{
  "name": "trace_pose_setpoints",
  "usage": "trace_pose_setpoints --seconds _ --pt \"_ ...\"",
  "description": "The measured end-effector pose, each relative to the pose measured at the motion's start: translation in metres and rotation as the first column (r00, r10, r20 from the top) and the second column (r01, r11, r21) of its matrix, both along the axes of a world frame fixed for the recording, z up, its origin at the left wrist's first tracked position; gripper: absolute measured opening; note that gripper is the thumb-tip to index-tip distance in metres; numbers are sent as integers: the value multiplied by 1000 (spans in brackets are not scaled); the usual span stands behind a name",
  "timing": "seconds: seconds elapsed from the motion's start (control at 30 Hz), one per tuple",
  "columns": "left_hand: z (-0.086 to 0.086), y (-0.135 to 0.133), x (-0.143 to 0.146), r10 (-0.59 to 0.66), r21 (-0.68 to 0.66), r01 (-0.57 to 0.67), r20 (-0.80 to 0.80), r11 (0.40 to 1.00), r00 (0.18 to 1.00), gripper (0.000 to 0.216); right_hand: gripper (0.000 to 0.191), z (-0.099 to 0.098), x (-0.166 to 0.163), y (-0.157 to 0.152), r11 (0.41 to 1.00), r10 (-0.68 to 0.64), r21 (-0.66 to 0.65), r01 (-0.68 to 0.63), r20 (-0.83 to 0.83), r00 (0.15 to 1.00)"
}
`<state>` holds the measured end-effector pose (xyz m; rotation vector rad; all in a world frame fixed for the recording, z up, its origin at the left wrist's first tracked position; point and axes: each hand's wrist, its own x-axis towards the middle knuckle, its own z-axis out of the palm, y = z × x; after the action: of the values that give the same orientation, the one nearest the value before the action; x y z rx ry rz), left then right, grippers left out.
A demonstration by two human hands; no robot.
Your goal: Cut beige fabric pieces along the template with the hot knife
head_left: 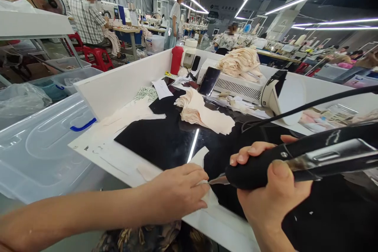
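Observation:
My right hand (274, 189) is wrapped round a black corded power tool (254, 167) with a metal lever along its body. Its narrow metal tip (220, 180) points left toward my left hand. My left hand (177, 189) is closed on a pale fabric piece (202, 157), and its fingers press on the cloth right beside that tip. Part of the fabric is hidden under the fingers. Both hands are over the glossy black sheet (165, 145) near the front edge of the white table (115, 165). Farther back lies a stack of pale cut fabric pieces (203, 112).
A thick black cable (310, 106) runs from the right. Behind are a phone (209, 80), a white vented box (236, 86) with piled cloth (240, 62), a red cup (176, 60) and a white cylinder (289, 98). Clear bins (44, 149) stand left; people sit at sewing machines beyond.

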<state>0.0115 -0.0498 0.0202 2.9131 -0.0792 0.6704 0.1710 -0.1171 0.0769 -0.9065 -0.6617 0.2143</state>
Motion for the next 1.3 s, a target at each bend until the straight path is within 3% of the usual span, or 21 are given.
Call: trace_pose_setpoints --seconds 0.13,0.43,0.77,1.03,1.3 --pt "-2 19 7 -62 -37 60 -43 997 997 25 46 -2 1 1 1000 10 14 -10 2 1000" --pt "-7 38 -1 -67 -76 60 -86 995 994 28 50 -9 2 2 1000 4 16 -4 4 1000" --pt "-2 41 -3 -76 -49 71 -106 996 992 30 44 -10 3 11 996 23 88 -26 28 999" --pt "-3 43 -4 -71 -85 58 -161 995 984 31 37 -19 4 16 996 48 71 -54 88 995" --pt "-7 44 -4 -68 -122 49 -163 991 984 32 33 -15 3 21 998 21 64 -27 93 995"
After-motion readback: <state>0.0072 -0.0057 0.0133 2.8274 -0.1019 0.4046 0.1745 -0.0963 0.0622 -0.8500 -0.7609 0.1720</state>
